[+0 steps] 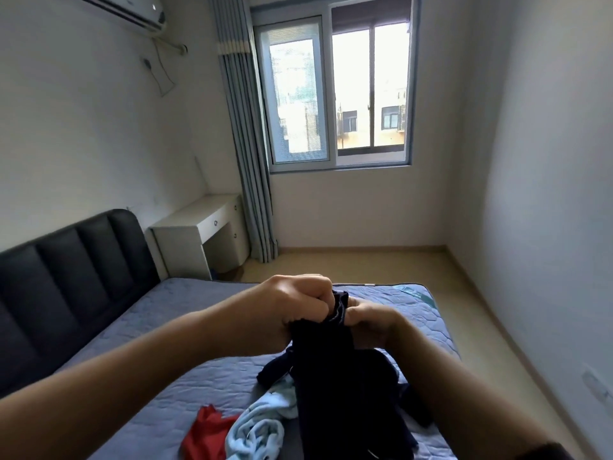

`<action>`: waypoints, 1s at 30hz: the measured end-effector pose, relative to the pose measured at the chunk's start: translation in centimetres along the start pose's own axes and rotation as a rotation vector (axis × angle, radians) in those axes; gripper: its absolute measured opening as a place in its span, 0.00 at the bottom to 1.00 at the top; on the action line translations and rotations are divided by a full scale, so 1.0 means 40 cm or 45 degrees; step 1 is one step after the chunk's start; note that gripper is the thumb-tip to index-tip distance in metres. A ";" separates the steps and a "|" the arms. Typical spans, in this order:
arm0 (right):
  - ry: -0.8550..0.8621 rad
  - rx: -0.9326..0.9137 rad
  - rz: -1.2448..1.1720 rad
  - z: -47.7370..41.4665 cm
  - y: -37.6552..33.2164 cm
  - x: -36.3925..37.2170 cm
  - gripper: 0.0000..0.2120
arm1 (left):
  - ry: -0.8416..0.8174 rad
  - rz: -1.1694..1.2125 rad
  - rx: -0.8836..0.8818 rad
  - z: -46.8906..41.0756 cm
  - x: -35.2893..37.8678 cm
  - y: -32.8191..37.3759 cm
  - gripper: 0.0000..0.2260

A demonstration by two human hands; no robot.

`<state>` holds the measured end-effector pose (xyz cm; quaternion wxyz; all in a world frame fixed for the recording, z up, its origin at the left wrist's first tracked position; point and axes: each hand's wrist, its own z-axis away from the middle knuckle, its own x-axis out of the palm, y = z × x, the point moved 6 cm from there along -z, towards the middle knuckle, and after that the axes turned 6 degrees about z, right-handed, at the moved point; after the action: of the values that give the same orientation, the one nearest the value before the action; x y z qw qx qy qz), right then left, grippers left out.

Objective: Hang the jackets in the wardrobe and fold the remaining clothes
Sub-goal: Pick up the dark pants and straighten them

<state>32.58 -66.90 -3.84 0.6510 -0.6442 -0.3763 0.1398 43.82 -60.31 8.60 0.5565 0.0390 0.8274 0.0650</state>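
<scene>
The left hand [292,307] and right hand [370,323] both clamp the top edge of a dark garment [335,376], fists close together with the bunched cloth between them; held high like this, it hangs free, probably so its shape can be sorted out before folding or hanging; its lower part trails down to the bed [185,330]; beneath the hands, near the bed's front edge, a light blue garment [257,426] and a red garment [207,429] lie crumpled, touching each other; no wardrobe shows.

Left grip [292,303] and right grip [368,323] fisted, close together
</scene>
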 end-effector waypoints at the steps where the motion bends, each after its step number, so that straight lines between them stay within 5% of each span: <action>1: -0.014 0.007 -0.019 -0.005 0.003 0.002 0.19 | 0.022 0.016 -0.017 0.003 -0.006 -0.006 0.13; 10: 0.192 -0.206 0.095 0.030 -0.079 -0.015 0.14 | 0.038 -0.069 -0.086 0.053 -0.045 -0.074 0.14; 12: 0.282 -0.295 0.229 0.055 -0.103 -0.017 0.08 | 0.009 -0.231 -0.097 0.076 -0.052 -0.093 0.12; 20: 0.420 -0.248 0.754 0.093 -0.150 0.029 0.12 | 0.019 -0.476 0.007 0.059 -0.056 -0.093 0.12; 23: 0.533 -0.401 0.867 0.115 -0.180 0.036 0.12 | 0.012 -0.566 0.026 0.060 -0.057 -0.094 0.11; 30: 0.836 -0.676 1.317 0.168 -0.242 0.064 0.13 | 0.121 -0.443 -0.140 0.074 -0.018 -0.135 0.11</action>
<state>26.86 -61.54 5.34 0.4001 -0.8892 0.1773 0.1333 46.86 -65.56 7.33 0.5208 -0.1381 0.8423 0.0149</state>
